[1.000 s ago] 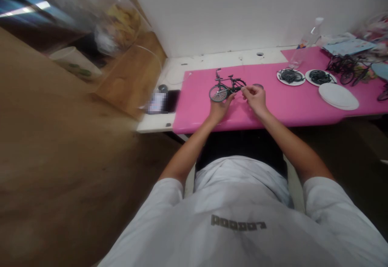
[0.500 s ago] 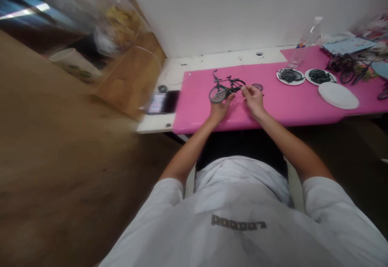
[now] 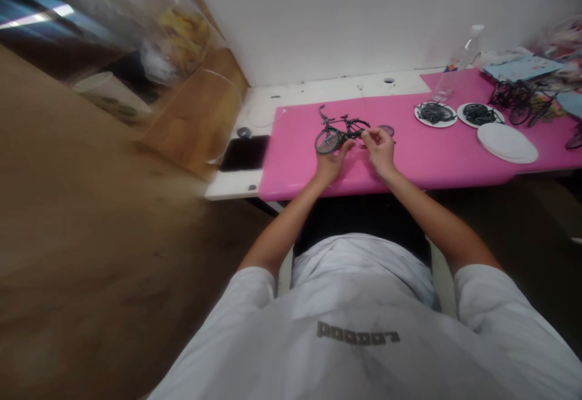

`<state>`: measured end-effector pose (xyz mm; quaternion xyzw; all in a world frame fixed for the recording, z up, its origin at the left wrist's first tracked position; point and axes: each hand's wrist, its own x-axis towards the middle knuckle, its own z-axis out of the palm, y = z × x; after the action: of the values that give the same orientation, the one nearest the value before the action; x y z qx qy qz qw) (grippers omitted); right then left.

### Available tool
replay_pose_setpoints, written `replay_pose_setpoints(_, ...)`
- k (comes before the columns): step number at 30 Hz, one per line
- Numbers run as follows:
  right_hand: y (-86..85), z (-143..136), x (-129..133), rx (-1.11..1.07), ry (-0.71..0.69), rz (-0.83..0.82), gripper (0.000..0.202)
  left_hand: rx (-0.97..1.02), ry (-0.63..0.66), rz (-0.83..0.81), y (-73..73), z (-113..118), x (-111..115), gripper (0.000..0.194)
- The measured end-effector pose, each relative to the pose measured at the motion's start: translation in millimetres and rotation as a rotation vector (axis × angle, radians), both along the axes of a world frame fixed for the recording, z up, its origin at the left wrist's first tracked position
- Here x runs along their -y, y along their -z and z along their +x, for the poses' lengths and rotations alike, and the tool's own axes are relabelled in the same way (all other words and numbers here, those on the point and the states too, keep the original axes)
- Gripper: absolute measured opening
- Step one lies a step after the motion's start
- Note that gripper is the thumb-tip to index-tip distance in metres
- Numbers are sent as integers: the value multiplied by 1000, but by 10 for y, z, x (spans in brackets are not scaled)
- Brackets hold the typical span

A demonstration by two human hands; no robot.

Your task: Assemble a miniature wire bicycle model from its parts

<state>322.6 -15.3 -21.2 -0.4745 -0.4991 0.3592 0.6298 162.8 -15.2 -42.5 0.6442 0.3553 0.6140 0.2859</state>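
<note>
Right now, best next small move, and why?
Probably steady the small dark model bicycle with the left hand: the right hand, fingertips pinched, is at its rear, where no wheel shows under the curved black fender. What looks like a loose dark wheel lies just beyond that hand.

I'm wearing the cam on my head, so it's looking forward and down: my shirt [image 3: 364, 291] is filling the bottom up close, my hands [image 3: 381, 153] are showing just above center, the wall [image 3: 318, 21] farther off up top.
</note>
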Motion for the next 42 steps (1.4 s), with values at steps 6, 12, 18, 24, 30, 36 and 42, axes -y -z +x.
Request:
replay_pose_setpoints(6, 54, 51, -46, 22, 55, 28, 48, 7, 7, -8, 117, 38, -42, 47)
replay_pose_setpoints(12, 43, 47, -46, -16, 44, -35, 53, -15, 25, -2, 148, 35, -63, 48)
replay_pose_setpoints(18, 12, 17, -81, -144, -5, -132, 50, -13, 19, 9, 171, 29, -88, 43)
replay_pose_setpoints(24, -50, 47, -51, -306, -151, -237, 42, 9, 5, 21, 103, 17, -76, 41)
replay_pose_setpoints(30, -43, 70, -23, -284, -230, -317, 45, 37, -20, -7, 46, 4, -81, 47)
replay_pose_setpoints(36, 33, 95, -88, -303, -222, -259, 43, 38, 0, 27, 122, -13, -117, 48)
replay_pose_setpoints(42, 48, 116, -110, -296, -277, -251, 44, 127, 35, 26, 181, -16, -178, 50)
